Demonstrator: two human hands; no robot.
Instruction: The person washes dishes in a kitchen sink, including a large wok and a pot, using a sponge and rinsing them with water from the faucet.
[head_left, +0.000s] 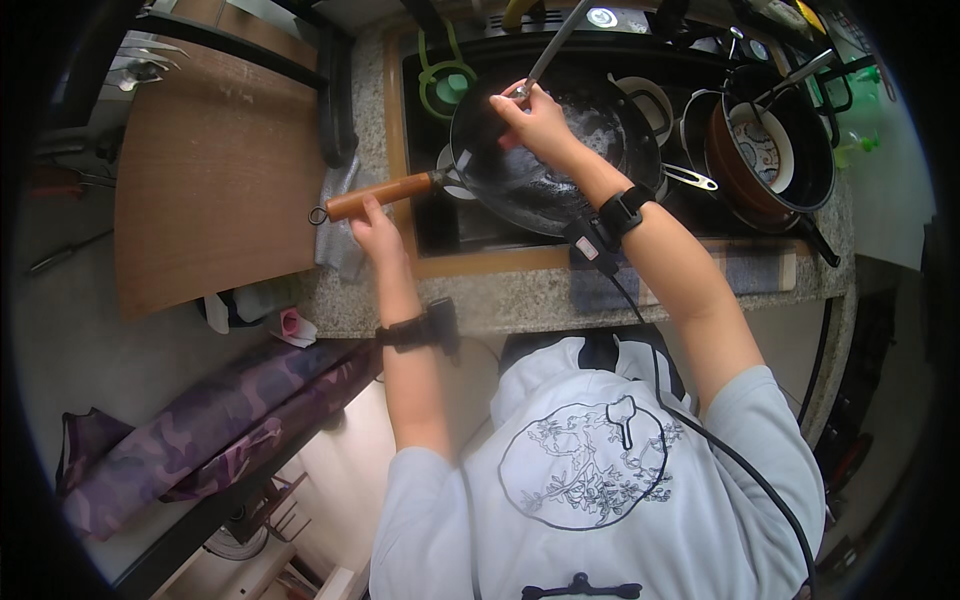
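Observation:
A dark wok (517, 191) rests on the black stove, with whitish wet streaks over its inside. My left hand (375, 229) is closed around the wok's wooden handle (382, 196) near its ring end. Over the wok, my right hand (536, 120) grips a slim metal utensil handle (559, 41) that slants up toward the back. Something reddish shows just below the right fingers; what it is cannot be told. The utensil's lower end is hidden by the hand.
A brown pot (720, 161) holding a patterned bowl (756, 150) stands at the right. Behind the wok's left edge lies a green rack (431, 79). A folded cloth (750, 268) lies along the counter's front edge, a brown board (217, 172) at left.

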